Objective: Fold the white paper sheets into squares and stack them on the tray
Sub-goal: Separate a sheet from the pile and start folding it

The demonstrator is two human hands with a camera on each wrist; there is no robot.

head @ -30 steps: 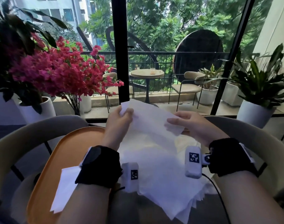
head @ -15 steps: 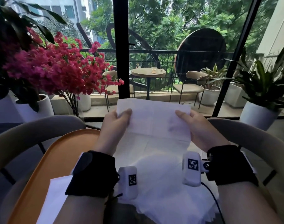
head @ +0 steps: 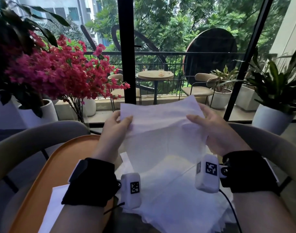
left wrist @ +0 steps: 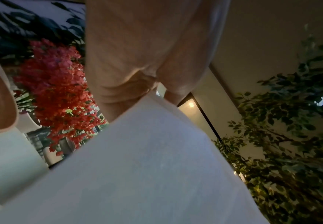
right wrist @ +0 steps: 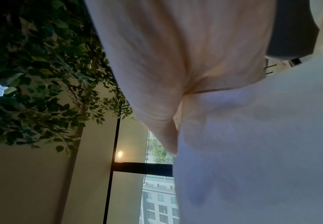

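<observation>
Both hands hold one white paper sheet [head: 160,125] up in front of me, its top part bent over toward me. My left hand [head: 120,121] pinches its upper left corner, thumb on the near face. My right hand [head: 204,120] pinches the upper right edge, thumb on top. The same sheet [left wrist: 147,159] fills the lower part of the left wrist view and the sheet [right wrist: 262,151] covers the right of the right wrist view. Under the hands lies a loose pile of white sheets [head: 174,199]. An orange tray [head: 48,174] sits at the left with a white folded paper [head: 54,206] on it.
Two beige curved chair backs [head: 34,135] stand across the table, left and right. Pots with red flowers [head: 56,76] and green plants [head: 275,91] stand by the glass wall behind. A black cable [head: 231,207] runs from my right wrist over the pile.
The sheet went from one corner raised to being spread flat between both hands. Its top edge has now tipped toward me into a fold, and the right hand moved outward.
</observation>
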